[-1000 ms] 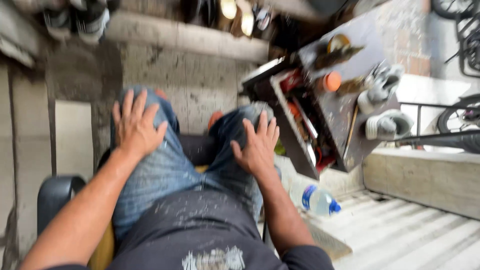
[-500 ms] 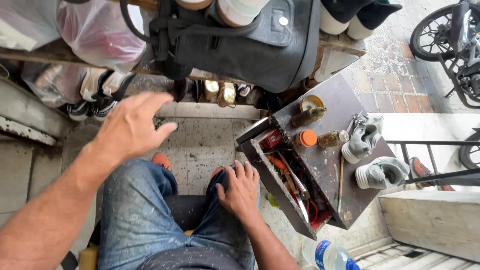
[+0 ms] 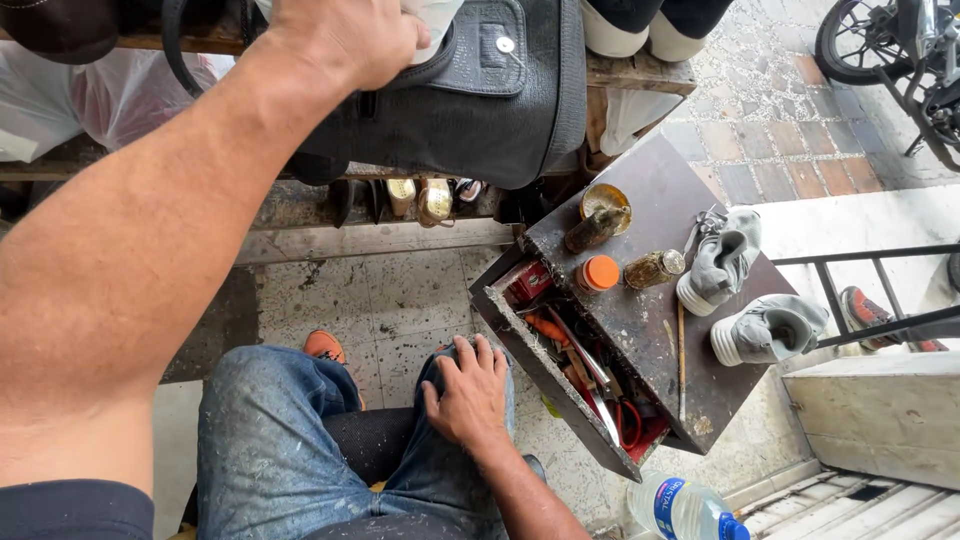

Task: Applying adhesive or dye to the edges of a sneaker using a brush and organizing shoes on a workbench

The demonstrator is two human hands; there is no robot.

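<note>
Left hand (image 3: 345, 35), fingers curled, grips a white thing just above the black bag (image 3: 470, 95); right hand (image 3: 468, 392) lies spread flat on the knee (image 3: 455, 420).

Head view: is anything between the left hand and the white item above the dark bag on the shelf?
Nothing visible: the left hand already rests against the white item, over the dark bag. The right hand rests on the knee.

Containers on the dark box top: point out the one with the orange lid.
The small jar with the orange lid, nearest the open tool compartment. The glass bottle beside it has a metal cap; the tin behind stands open.
</note>
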